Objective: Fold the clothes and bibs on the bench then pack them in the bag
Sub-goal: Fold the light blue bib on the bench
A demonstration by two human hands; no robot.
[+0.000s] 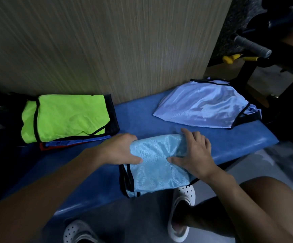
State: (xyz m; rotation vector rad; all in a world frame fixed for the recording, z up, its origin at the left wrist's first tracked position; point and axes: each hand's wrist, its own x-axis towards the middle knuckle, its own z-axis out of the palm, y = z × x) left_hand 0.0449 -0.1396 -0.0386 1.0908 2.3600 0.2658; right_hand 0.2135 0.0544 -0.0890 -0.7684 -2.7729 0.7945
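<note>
Our left hand (123,149) and right hand (193,155) each gripped one side of the pale blue bib (156,165), thumbs on top. It lay at the near edge of the table (238,135). We judged it light, limp and slippery, best pinched along the fold. Room to move lay beyond it, between the green pile (65,116) on the left and another blue bib (203,107) on the right.

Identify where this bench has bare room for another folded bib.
Bare bench lies between the green stack and the loose bib, beside the wall, and at the end in front of that bib. Crowded: front middle, where left hand and right hand hold the light blue bib.
</note>
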